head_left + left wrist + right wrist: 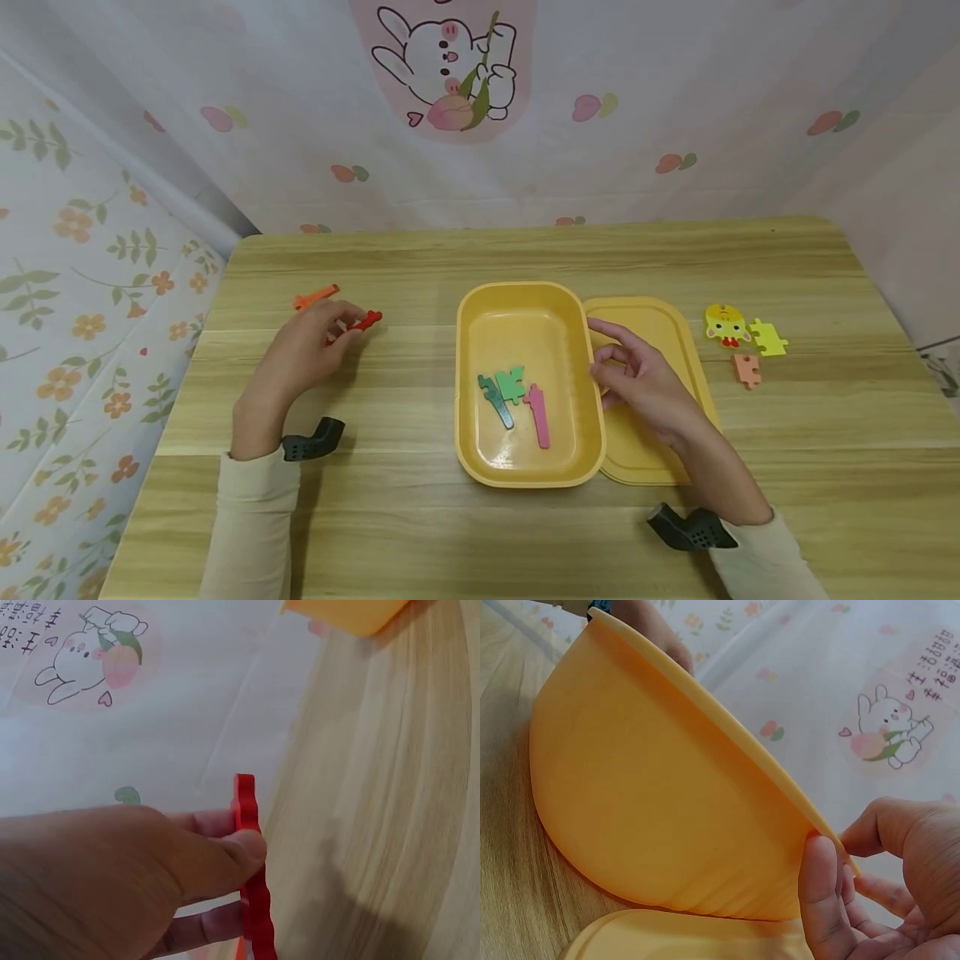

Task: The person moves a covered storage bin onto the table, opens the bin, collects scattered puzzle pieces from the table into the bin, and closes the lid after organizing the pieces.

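My left hand pinches a thin red puzzle piece with a wavy edge between thumb and fingers, over the left part of the table. Just behind that hand lies an orange piece, partly covered by it. In the middle stands a yellow plastic box, holding a dark green piece, a light green piece and a pink piece. My right hand grips the box's right rim, thumb on the outer wall in the right wrist view.
A yellow lid lies flat beside the box, under my right hand. Further right are a yellow animal-head piece, a yellow puzzle piece and a salmon piece. A patterned curtain hangs behind the wooden table.
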The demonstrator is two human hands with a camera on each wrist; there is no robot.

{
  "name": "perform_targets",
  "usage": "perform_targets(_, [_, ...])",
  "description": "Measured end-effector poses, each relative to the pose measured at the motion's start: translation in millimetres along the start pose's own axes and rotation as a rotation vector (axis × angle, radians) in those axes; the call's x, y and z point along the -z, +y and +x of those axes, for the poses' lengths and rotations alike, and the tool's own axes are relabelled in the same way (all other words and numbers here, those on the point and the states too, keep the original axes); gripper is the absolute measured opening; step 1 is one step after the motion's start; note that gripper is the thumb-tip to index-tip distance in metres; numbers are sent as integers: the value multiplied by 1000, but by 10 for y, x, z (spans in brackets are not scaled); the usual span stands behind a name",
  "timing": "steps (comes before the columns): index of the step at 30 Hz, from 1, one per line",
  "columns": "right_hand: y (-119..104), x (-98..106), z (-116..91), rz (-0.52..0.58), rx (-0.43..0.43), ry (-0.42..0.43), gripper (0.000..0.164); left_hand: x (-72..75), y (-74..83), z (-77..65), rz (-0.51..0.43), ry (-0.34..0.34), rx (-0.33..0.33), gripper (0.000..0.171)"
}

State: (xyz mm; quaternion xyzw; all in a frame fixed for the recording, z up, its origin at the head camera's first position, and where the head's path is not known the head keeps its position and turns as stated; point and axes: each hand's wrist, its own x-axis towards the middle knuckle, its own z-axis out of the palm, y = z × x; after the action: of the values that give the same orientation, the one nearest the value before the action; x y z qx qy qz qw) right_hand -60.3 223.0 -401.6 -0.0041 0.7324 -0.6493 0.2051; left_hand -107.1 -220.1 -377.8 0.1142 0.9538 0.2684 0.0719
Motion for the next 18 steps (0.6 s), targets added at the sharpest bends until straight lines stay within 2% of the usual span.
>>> perform_targets(7, [5,10,2,24,9,-5,63,8,68,-5,-95,23,-45,24])
perform_targets(13, [12,8,3,28,8,-3,63,31,141,-23,-189,-22,-54,26])
perform_targets(18, [15,6,2,29,7,-3,63,55,186,-40,-228,-34,-40,26])
